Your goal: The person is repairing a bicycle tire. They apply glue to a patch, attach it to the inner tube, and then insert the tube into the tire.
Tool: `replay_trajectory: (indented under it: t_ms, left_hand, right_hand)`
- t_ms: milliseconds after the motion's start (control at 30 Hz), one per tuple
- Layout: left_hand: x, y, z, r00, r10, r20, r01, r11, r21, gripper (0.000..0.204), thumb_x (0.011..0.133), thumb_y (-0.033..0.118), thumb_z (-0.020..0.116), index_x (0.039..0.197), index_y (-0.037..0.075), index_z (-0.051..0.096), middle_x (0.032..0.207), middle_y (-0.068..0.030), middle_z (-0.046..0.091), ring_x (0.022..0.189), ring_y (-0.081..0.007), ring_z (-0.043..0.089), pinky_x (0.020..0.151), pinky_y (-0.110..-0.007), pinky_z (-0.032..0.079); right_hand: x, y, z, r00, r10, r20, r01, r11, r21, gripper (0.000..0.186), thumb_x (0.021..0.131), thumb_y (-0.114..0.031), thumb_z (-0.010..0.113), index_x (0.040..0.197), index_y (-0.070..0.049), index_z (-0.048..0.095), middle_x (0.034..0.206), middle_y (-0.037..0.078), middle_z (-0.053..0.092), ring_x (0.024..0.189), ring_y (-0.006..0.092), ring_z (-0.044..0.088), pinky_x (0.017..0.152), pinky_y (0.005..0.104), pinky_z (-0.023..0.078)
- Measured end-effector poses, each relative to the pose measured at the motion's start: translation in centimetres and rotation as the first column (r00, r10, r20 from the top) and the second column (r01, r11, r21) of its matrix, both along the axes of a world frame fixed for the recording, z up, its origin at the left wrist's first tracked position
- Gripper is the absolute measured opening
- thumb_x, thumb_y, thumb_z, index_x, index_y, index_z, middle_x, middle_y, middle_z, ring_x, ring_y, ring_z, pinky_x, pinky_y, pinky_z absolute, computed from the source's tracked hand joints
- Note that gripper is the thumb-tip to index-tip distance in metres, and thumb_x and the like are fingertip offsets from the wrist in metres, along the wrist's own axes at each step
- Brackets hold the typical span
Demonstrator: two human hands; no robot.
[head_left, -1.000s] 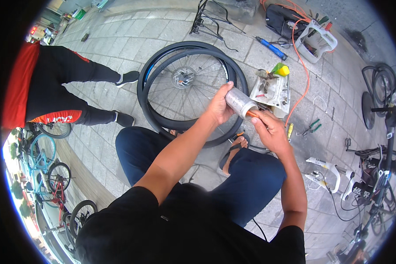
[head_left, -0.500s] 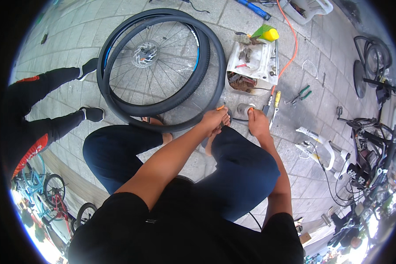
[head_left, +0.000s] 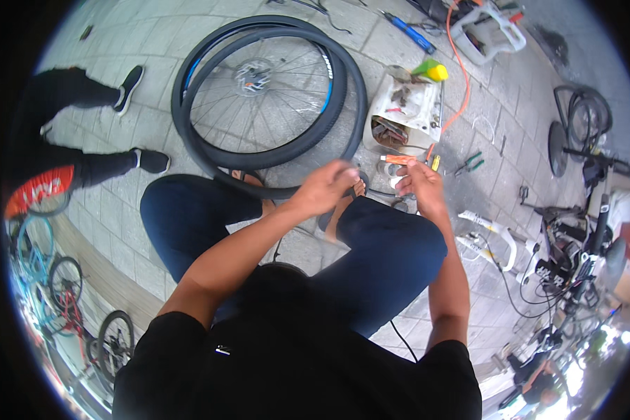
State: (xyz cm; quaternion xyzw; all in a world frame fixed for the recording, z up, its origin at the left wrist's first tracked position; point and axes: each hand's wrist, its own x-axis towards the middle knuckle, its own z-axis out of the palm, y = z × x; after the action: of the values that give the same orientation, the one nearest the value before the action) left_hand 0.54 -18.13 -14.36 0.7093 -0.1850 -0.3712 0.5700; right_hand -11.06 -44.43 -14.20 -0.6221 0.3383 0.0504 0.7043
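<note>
Between the thumb and fingers of my right hand [head_left: 424, 183] is a small orange tube [head_left: 399, 159] with a pale end, pointing left. My left hand [head_left: 327, 187] is raised beside it, over the near edge of the black inner tube [head_left: 361, 105]. Motion blurs its fingers, so I cannot make out whether it holds anything. The inner tube lies loosely over a bicycle wheel [head_left: 334, 105] with a black tyre, spokes and a brake disc. Below my right hand stands a small container [head_left: 388, 170], partly covered by the hand.
A cut-open white container [head_left: 416, 129] of tools stands ahead, a yellow-capped green bottle [head_left: 435, 71] at its far end. Green-handled pliers [head_left: 472, 162], an orange cable [head_left: 467, 84] and a white bicycle fork [head_left: 493, 234] lie rightward. Another person's shoes [head_left: 151, 161] are at left.
My hands have moved apart. The right one has turned and now shows the orange tube; the left has shifted slightly left. The other person's feet have moved, and the view has shifted.
</note>
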Motion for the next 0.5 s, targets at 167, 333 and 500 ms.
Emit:
replay_trajectory:
  t_ms: [167,333,500]
  left_hand:
    - [-0.1,-0.7,7.9,0.983,0.073,0.171,-0.053,0.991,-0.122,0.037,0.114,0.035,0.057,0.132,0.003,0.054,0.09,-0.0087,0.066,0.09,-0.0183,0.069,0.078,-0.039,0.055]
    - [1.4,5.0,13.6,0.882,0.18,0.436,-0.003,0.927,-0.376,0.025,0.114,0.029,0.055,0.115,0.004,0.061,0.098,-0.0156,0.063,0.087,-0.0375,0.066,0.078,-0.046,0.054]
    - [3.2,11.0,15.4,0.814,0.03,0.58,0.13,0.964,-0.232,0.025,0.113,0.03,0.053,0.109,0.006,0.059,0.102,-0.0139,0.062,0.089,-0.0406,0.067,0.074,-0.051,0.054]
  right_hand:
    - [3.5,3.1,12.8,0.963,0.237,0.127,-0.23,0.971,-0.065,0.035,0.112,-0.027,0.06,0.125,0.003,0.073,0.097,0.011,0.075,0.075,0.0167,0.072,0.067,0.0318,0.059]
    - [7.4,6.9,19.4,0.871,0.469,0.147,-0.487,0.864,0.127,0.03,0.106,-0.022,0.069,0.12,0.004,0.073,0.081,0.01,0.072,0.058,0.0144,0.064,0.053,0.0279,0.053]
    - [10.5,10.9,20.2,0.828,0.552,0.096,-0.538,0.738,0.407,0.026,0.102,-0.022,0.075,0.11,0.002,0.075,0.073,0.009,0.067,0.046,0.0139,0.057,0.041,0.0269,0.045]
